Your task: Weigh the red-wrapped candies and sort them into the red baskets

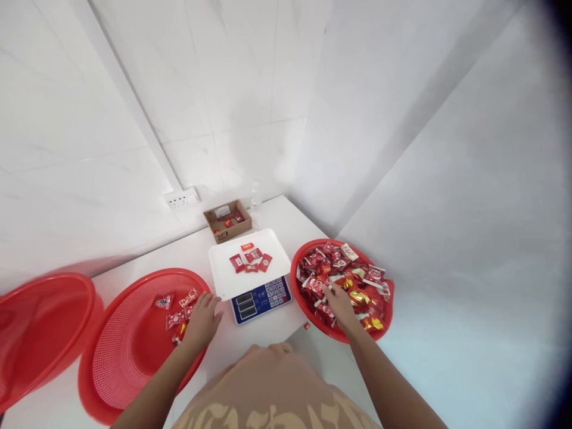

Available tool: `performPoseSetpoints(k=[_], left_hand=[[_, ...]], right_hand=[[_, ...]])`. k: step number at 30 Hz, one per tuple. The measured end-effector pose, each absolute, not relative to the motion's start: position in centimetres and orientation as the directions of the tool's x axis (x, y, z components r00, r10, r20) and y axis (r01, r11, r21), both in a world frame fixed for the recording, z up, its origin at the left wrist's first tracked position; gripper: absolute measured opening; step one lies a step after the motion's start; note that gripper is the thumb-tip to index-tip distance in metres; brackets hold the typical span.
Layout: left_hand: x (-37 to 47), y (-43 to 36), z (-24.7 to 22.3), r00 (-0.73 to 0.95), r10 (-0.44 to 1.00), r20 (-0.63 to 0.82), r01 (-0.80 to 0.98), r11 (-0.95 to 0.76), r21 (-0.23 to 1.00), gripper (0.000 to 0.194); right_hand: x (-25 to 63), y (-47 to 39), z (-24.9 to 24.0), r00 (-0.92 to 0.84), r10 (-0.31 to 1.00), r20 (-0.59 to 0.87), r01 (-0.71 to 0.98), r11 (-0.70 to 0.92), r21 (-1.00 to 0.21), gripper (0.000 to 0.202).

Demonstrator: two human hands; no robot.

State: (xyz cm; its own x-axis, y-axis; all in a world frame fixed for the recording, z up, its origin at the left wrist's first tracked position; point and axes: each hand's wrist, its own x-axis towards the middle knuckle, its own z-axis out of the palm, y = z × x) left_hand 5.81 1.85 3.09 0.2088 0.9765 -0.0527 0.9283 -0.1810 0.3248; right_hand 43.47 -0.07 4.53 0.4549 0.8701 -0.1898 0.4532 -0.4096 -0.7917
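My right hand (340, 307) reaches into the red basket (298, 304) on the right, its fingers pinching a red and white candy packet (315, 284). Red and gold wrapped candies fill that basket. My left hand (203, 322) is over the right rim of the middle red basket (114, 333), fingers apart and holding nothing. A few red packets (173, 320) lie inside this basket. Between the two hands is a scale with a white pan (223, 280) and a blue keypad panel (261, 300). Several small red packets (252, 255) rest on the pan.
A small cardboard box (227, 221) with some red packets stands behind the scale, a clear bottle (255, 195) beside it. Another red basket (44, 333) is at the far left. Walls with a power socket (182, 199) border the white table (286, 217).
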Motion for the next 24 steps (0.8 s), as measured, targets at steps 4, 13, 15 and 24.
performPoseSetpoints(k=[4,13,15,24], left_hand=[[4.4,0.8,1.8,0.172,0.983,-0.059,0.974,-0.161,0.163,0.037],[3.8,0.3,0.3,0.173,0.979,-0.106,0.978,-0.158,0.137,0.044],[3.9,0.4,0.3,0.169,0.978,-0.121,0.979,-0.152,0.137,0.044],[3.9,0.4,0.7,0.157,0.962,-0.224,0.983,-0.131,0.127,0.048]], right_hand=[[43.3,0.3,3.4,0.428,0.875,-0.227,0.559,-0.453,-0.694,0.029],[44.8,3.6,1.5,0.254,0.884,-0.393,0.858,-0.393,-0.33,0.029],[44.6,4.7,1.0,0.308,0.883,-0.353,0.869,-0.412,-0.273,0.04],[43.8,5.0,-0.1,0.279,0.897,-0.343,0.92,-0.352,-0.173,0.023]])
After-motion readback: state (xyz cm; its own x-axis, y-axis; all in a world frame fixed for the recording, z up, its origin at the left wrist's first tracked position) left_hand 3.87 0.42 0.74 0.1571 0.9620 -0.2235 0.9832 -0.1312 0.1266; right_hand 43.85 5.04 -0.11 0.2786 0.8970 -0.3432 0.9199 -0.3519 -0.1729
